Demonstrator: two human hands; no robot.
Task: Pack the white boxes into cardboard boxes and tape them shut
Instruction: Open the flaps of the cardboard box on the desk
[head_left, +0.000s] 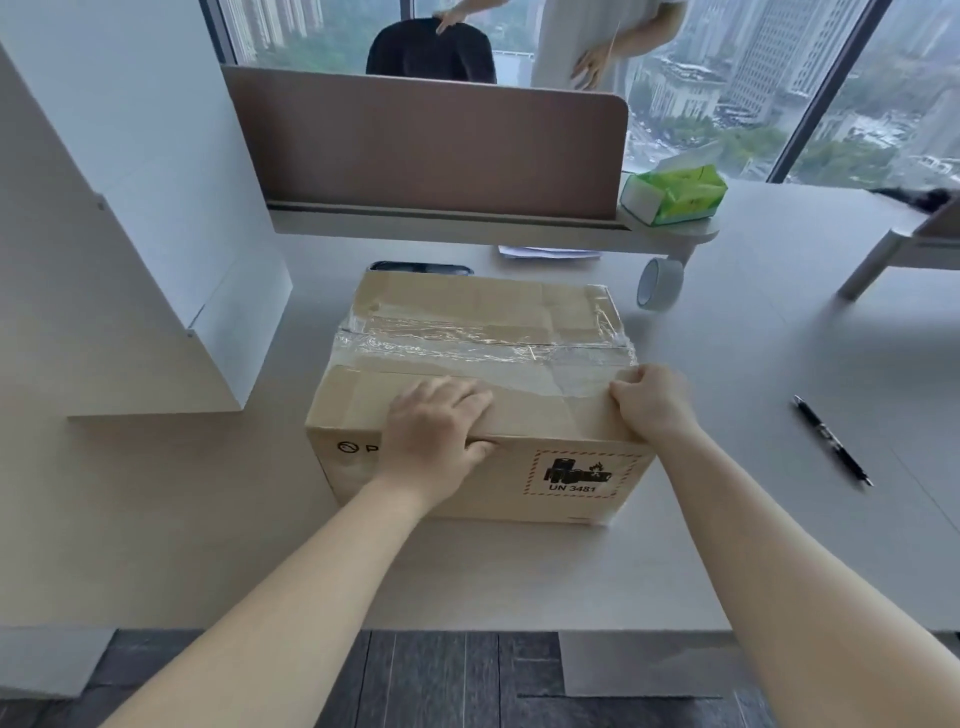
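Left hand (434, 423) lies flat on the cardboard box (467, 395), fingers relaxed; right hand (649, 400) pinches its tape (483, 345), fingertips hidden.

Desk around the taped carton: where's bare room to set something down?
Bare patches of the pale grey desk: between the taped brown cardboard carton and the black pen; the near edge, under both forearms. Crowded: behind the carton, with the clear tape roll, white papers and a dark flat object. The left hand and right hand rest on the carton.

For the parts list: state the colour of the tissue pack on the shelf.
Green and white tissue pack, clearest in the head view.
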